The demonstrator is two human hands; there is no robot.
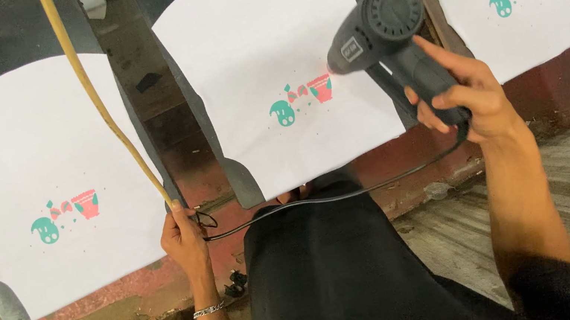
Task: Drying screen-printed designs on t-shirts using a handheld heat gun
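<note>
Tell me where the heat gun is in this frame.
In the head view, the dark heat gun is upper right of centre, gripped by the right hand, its nozzle pointed at the printed design on the middle white sheet.

A dark grey heat gun (386, 32), round vented back toward the camera, is tilted with its nozzle just beside the green and red print (300, 100) on the middle white sheet (267, 42). Its black cord (328, 197) trails down and left.

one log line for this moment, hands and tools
right hand: holds heat gun at middle print | left hand: grips yellow cord
</note>
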